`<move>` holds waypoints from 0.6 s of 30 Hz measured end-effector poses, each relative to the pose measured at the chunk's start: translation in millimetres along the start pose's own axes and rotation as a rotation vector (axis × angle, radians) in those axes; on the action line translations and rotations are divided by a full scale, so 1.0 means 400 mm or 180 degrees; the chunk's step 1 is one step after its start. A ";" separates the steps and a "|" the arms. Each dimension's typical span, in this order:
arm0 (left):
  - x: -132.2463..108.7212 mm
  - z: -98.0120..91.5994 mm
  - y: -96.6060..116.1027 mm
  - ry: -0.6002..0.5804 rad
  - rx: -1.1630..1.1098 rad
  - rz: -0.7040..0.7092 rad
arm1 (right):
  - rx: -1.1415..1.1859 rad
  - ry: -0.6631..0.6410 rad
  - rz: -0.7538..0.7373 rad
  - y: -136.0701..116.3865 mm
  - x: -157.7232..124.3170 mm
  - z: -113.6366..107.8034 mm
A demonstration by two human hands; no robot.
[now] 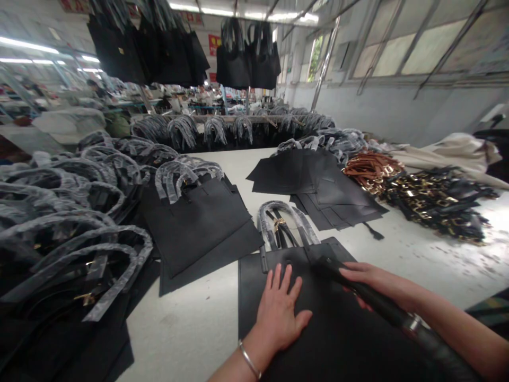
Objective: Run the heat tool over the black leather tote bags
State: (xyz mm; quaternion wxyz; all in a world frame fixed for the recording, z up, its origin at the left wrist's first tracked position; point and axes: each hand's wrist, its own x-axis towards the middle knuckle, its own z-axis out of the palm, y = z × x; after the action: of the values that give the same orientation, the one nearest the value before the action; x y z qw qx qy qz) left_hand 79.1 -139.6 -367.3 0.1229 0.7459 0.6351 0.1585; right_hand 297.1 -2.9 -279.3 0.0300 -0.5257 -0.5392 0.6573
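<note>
A black handbag (330,318) lies flat on the table in front of me, its handles (274,209) wrapped in clear plastic and pointing away. Dark straps with a gold-coloured buckle (279,223) rest between the handles. My left hand (280,310) presses flat on the bag near its top edge, fingers spread. In my right hand (374,284) is a black hose nozzle (377,303) with a metal collar, my fingers wrapped round it. Its tip is over the bag's top edge, right of my left hand; whether it touches is blurred.
To the left lie heaps of black bags (199,225) with wrapped handles. Flat black panels (302,172) are stacked beyond my bag. Brown straps (371,170) and black straps with gold hardware (437,201) pile up at the right, by beige cloth (449,151). Bags (159,50) hang overhead.
</note>
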 end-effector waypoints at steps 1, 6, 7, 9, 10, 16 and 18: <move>-0.001 -0.001 0.001 0.0001 -0.0015 0.0003 | -0.0003 -0.0030 -0.0020 -0.003 0.007 0.004; 0.001 0.002 0.000 -0.0003 -0.0039 -0.0028 | 0.0081 0.0485 -0.0718 -0.044 0.052 0.016; 0.001 0.004 -0.001 0.0011 -0.0034 -0.0026 | 0.0103 0.0618 -0.0802 -0.049 0.048 0.011; 0.003 0.009 -0.002 0.0052 -0.0018 -0.0015 | 0.0160 0.0678 -0.0778 -0.048 0.022 -0.005; 0.004 0.012 -0.003 0.0069 -0.0007 -0.0011 | 0.0187 0.0635 -0.0706 -0.042 0.003 -0.012; 0.003 0.010 0.006 0.0106 0.0058 -0.0037 | 0.0096 0.0141 -0.0370 -0.013 -0.011 0.024; -0.003 0.005 0.017 0.0136 0.0034 -0.0047 | 0.0092 0.0088 -0.0527 -0.025 0.025 0.052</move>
State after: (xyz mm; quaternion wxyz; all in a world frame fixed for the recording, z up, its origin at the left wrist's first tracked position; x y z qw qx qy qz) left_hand 86.1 -141.7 -366.6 0.1065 0.7383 0.6439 0.1702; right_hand 272.4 -6.6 -281.3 0.0993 -0.4879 -0.5708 0.6529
